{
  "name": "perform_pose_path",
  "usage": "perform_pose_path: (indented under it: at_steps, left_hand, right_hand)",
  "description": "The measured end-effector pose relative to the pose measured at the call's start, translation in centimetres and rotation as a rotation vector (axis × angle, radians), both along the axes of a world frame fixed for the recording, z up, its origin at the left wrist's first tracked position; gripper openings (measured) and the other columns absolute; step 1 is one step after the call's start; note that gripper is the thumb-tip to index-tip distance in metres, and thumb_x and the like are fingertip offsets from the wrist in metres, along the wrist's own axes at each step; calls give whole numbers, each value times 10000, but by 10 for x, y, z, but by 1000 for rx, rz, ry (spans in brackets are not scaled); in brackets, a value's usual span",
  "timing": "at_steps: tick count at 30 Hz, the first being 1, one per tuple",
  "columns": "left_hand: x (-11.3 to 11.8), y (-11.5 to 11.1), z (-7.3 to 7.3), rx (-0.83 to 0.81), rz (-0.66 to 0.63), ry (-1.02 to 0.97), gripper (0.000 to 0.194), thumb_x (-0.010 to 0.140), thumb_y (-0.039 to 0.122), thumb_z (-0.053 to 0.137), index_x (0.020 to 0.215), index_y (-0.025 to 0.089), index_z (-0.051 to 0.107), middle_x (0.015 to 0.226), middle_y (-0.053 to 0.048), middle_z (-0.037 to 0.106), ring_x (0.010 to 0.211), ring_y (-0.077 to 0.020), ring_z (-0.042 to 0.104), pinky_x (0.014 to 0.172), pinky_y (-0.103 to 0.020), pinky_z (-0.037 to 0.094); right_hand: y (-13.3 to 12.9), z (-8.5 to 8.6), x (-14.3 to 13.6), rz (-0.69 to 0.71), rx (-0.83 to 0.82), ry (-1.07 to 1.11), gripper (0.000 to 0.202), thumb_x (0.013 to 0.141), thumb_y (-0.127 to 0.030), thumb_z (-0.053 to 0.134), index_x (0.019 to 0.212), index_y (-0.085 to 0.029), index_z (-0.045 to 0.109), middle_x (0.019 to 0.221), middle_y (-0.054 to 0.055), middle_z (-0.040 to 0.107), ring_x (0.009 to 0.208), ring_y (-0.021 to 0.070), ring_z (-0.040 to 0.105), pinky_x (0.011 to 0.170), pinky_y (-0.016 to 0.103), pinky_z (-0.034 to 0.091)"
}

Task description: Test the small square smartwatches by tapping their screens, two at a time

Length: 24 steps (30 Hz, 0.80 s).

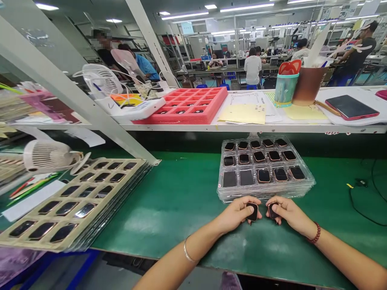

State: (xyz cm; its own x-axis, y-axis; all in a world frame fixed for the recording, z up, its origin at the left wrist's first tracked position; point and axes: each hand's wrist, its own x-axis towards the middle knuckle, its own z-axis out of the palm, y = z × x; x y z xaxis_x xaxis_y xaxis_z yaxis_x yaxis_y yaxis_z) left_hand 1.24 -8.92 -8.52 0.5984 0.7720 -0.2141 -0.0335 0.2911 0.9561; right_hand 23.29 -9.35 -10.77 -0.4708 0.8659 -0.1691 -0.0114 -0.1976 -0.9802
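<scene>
**Evidently Mid-Handling, Two at a Time**

Clock directions here run from the gap between the hands. The left hand (238, 213) pinches a dark-screened device (252, 212) between thumb and curled fingers; the right hand (287, 210) grips a matching device (272, 211), its thumb lying partly over the face. The two pieces are near each other but apart, above the green tabletop (181, 217), just on the near side of the clear tray (238, 196).

The step in hand seems to be handling this pair outside any tray; whether they are being checked or compared, I cannot tell. The next move probably calls for a steady pinch at the rims and care not to knock the pieces together.

At 12 o'clock, the clear tray tops a stack and carries thirteen similar units; the two leftmost pockets of its near row show only flat grey squares. At 9 o'clock, a cream tray (92, 183), also on a stack, has fifteen, one per pocket. Towards 11, on the shelf (256, 128), a red tray (181, 118) holds small dark items in several compartments. Between 12 and 1, a teal cup (285, 90) holds red-handled tools (290, 67).
</scene>
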Motion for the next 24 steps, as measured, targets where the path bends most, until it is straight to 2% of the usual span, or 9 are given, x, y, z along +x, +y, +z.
perform_pose_path:
  at_steps: [4,7,11,15,17,20,24]
  left_hand:
    - [1,-2,-3,66,9,16,440,705,123,627,1131,173,531,947,-58,661,863,-137,589,769,-273,430]
    - [3,-2,-5,70,-1,27,461,698,100,620,1145,166,523,1019,-73,654,923,-140,581,837,-287,415]
    - [4,-1,-6,5,26,37,342,803,256,568,1121,135,535,905,-82,681,732,-107,587,651,-224,429]
    - [2,3,-8,-110,-16,31,375,813,347,563,1123,137,536,937,-111,679,618,-107,606,452,-168,352]
    - [0,6,-10,-186,-77,-24,413,814,368,563,1160,146,531,1052,-151,652,693,-150,654,449,-171,385]
    - [-2,10,-13,-242,-146,-107,509,799,370,603,1255,167,502,1183,-177,589,852,-214,672,534,-200,469]
    - [0,13,-19,-198,-152,-132,565,775,389,646,1281,186,496,1146,-160,601,824,-196,672,540,-192,465]
  right_hand:
    - [-3,-2,1,-5,40,-3,366,791,-392,658,1071,-188,541,890,44,646,643,114,556,550,247,493]
    - [-2,0,1,-19,44,-6,334,818,-402,617,1061,-185,545,890,48,651,605,106,542,554,256,486]
    - [-1,1,3,-38,17,18,279,828,-394,598,1001,-178,563,809,39,674,544,95,516,519,240,460]
    - [-6,-1,12,-27,-31,76,358,803,-328,640,1127,-202,552,960,66,674,616,107,550,567,259,490]
    - [-7,-2,19,2,-97,131,419,823,-339,619,1214,-218,531,1018,80,654,645,115,571,604,279,510]
    - [-5,-3,26,47,-163,193,481,842,-357,609,1293,-237,496,997,72,633,672,119,589,660,296,523]
    - [2,-6,28,111,-130,201,466,798,-332,680,1238,-252,549,926,33,601,701,125,599,653,275,518]
